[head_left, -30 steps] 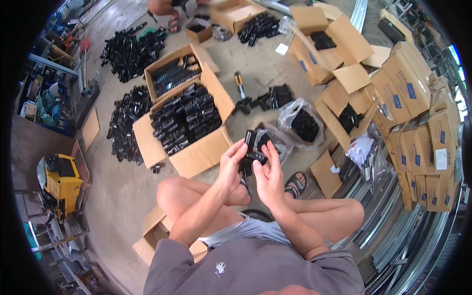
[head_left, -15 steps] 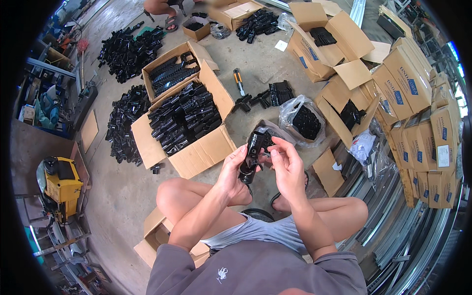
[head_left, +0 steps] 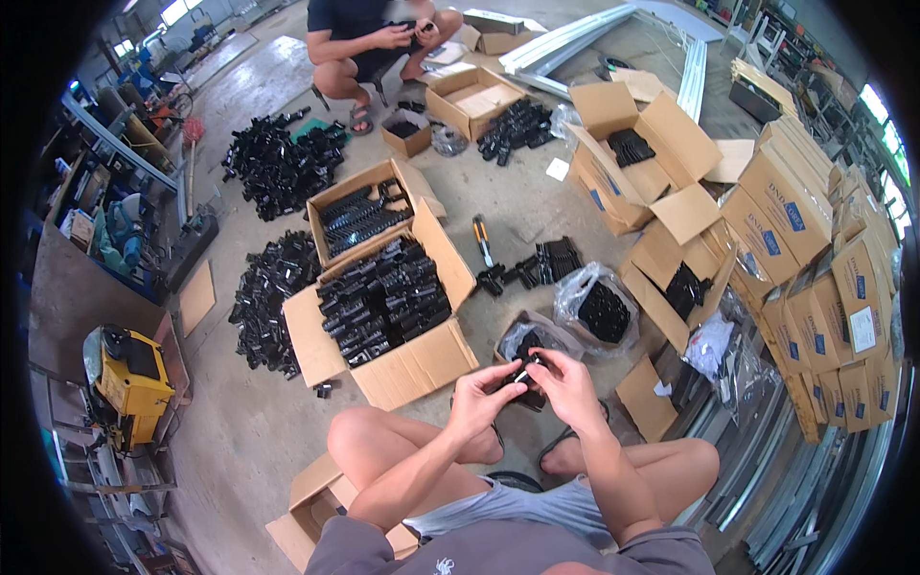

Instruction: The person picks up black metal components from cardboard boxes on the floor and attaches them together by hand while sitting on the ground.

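In front of my lap, both hands close around a glossy black fitting (head_left: 523, 376), which my fingers largely cover. My left hand (head_left: 479, 402) grips it from the left, thumb pointing inward. My right hand (head_left: 567, 391) pinches it from the other side, fingertips close to the left thumb; any small piece between them is too small to make out. Just beyond my hands stands a plastic-lined box (head_left: 565, 347) of small black pieces. A clear bag (head_left: 623, 337) holding more black pieces sits to its right.
At left, an open carton (head_left: 412, 361) holds rows of black fittings, beside loose piles (head_left: 273, 302). An orange-handled tool (head_left: 481, 235) lies on the floor. Stacked cartons (head_left: 767, 225) and metal profiles (head_left: 776, 508) line the right. Another person (head_left: 359, 48) sits at the back holding a dark part.
The fitting has gone from upright in my left hand to lower and tilted, with my right hand now against it. My view has tipped up, bringing the other person's hands into sight.
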`<state>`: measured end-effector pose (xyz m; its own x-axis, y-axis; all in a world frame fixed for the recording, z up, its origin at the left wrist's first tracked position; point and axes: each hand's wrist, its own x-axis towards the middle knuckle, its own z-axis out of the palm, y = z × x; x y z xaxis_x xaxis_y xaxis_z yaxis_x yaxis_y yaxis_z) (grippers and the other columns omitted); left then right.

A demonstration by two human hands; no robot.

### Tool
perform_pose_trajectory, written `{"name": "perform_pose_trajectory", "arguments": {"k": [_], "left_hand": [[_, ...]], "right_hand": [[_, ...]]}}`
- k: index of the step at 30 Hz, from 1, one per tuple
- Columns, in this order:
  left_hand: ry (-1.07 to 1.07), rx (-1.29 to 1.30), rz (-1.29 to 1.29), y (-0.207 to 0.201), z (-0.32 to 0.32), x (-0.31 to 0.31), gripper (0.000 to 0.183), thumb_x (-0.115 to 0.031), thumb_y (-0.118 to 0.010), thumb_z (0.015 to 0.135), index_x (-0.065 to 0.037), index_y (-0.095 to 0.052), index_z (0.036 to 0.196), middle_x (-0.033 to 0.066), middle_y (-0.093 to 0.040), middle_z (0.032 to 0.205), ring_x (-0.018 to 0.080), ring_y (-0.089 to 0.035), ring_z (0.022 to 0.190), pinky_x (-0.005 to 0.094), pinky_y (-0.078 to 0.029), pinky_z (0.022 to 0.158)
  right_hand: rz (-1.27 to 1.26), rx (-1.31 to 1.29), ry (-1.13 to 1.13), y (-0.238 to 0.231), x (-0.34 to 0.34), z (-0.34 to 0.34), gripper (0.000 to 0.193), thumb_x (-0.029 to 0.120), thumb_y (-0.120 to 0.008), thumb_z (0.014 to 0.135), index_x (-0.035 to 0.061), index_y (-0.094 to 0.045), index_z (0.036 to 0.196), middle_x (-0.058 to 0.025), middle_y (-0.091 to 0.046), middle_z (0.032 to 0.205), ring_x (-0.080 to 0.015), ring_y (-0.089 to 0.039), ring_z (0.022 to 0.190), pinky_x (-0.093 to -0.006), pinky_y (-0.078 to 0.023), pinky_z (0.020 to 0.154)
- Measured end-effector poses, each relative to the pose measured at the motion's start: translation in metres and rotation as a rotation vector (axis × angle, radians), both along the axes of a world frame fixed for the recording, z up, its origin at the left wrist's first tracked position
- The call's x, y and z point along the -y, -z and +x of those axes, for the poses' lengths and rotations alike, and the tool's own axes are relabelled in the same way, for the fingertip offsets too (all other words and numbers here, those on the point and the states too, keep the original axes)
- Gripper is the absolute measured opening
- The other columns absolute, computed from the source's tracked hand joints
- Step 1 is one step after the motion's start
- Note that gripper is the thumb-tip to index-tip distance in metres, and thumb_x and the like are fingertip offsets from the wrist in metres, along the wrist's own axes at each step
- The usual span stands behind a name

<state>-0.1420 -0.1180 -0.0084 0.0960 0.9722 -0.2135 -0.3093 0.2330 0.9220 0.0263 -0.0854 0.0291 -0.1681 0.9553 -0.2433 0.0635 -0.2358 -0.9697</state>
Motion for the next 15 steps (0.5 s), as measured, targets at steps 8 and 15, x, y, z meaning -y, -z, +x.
{"name": "perform_pose_trajectory", "arguments": {"k": [8, 15], "left_hand": [[-0.007, 0.046, 0.068, 0.001, 0.005, -0.001, 0.039, -0.002, -0.076, 0.082, -0.001, -0.066, 0.120, 0.0068, -0.069, 0.113, 0.0081, -0.062, 0.097, 0.0222, -0.052, 0.084], [0.005, 0.005, 0.120, -0.004, 0.005, -0.004, 0.040, -0.001, -0.077, 0.079, 0.001, -0.067, 0.118, 0.0101, -0.067, 0.118, 0.0134, -0.061, 0.107, 0.0276, -0.050, 0.095]], "right_hand": [[0.015, -0.085, 0.082, -0.010, 0.009, 0.007, 0.028, 0.009, -0.069, 0.089, -0.0026, -0.064, 0.114, -0.0014, -0.066, 0.088, -0.0060, -0.059, 0.075, -0.0203, -0.048, 0.066], [0.131, -0.220, 0.141, -0.013, 0.018, 0.003, 0.029, 0.011, -0.073, 0.087, -0.0026, -0.063, 0.111, -0.0027, -0.065, 0.097, -0.0061, -0.058, 0.083, -0.0200, -0.048, 0.072]]}}
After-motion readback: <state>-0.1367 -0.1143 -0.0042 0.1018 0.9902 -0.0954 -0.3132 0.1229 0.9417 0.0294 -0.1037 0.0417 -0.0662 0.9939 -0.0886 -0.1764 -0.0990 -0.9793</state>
